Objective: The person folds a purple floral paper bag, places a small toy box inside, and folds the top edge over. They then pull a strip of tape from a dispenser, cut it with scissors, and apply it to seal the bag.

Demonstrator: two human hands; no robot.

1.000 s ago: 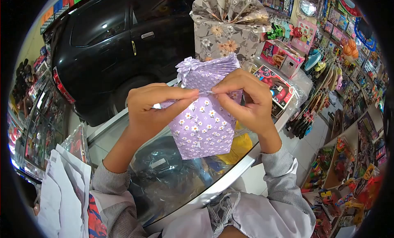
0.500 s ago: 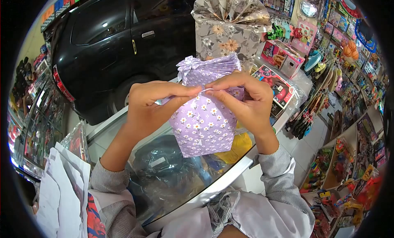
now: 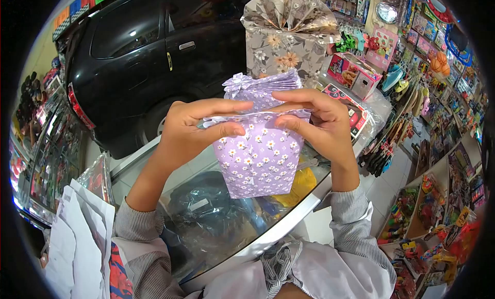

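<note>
A lilac paper gift bag (image 3: 260, 157) with white daisies stands upright in front of me, its top edge flattened into a line. My left hand (image 3: 193, 125) grips the left part of this edge, thumb in front and fingers behind. On the right part, my right hand (image 3: 322, 121) holds the edge in the same way, and a gap separates the two hands. Just behind stands a second lilac daisy package (image 3: 258, 86) with a pleated fan top and a bow at its left. The inside of the front bag is hidden.
A large grey floral package (image 3: 286, 51) with a fan top stands at the back. Boxed toys (image 3: 356, 75) lie to its right. Under the glass counter (image 3: 149, 167) are plastic-wrapped goods. White papers (image 3: 77, 227) are at the left; a black car (image 3: 129, 67) is beyond.
My hands have moved apart from the middle of the bag's top edge, where the fingertips were pinched close together. The edge has spread into a wider, straighter line.
</note>
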